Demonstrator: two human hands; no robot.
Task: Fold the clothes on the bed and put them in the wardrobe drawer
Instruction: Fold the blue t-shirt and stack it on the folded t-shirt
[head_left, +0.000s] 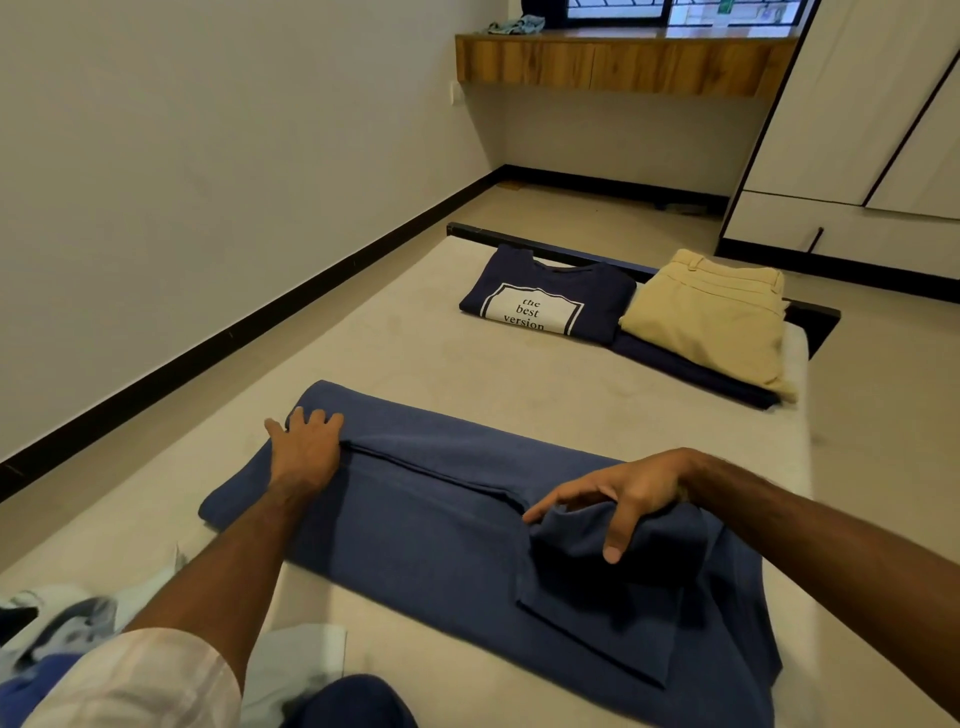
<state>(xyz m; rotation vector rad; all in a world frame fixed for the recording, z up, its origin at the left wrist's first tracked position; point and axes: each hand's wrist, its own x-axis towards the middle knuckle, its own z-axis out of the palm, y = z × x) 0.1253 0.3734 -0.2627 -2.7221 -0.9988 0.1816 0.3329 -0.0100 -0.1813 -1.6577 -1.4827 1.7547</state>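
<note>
A blue garment (415, 525) lies partly folded across the near part of the bed (395, 343). My left hand (306, 452) rests flat on its far left end, fingers straight. My right hand (623, 493) grips a bunched fold of the same garment at its right side, fingers curled round the cloth. Farther along the bed lie a folded navy T-shirt (550, 301) with white lettering and folded beige trousers (711, 317) on top of a dark folded piece (685, 371). The white wardrobe (883, 130) stands at the right, its doors closed.
Unfolded white and grey clothes (78, 618) lie at the bed's near left corner. A wooden wall shelf (623, 62) hangs under the window at the back. Floor runs between the bed and the left wall, and between the bed and the wardrobe.
</note>
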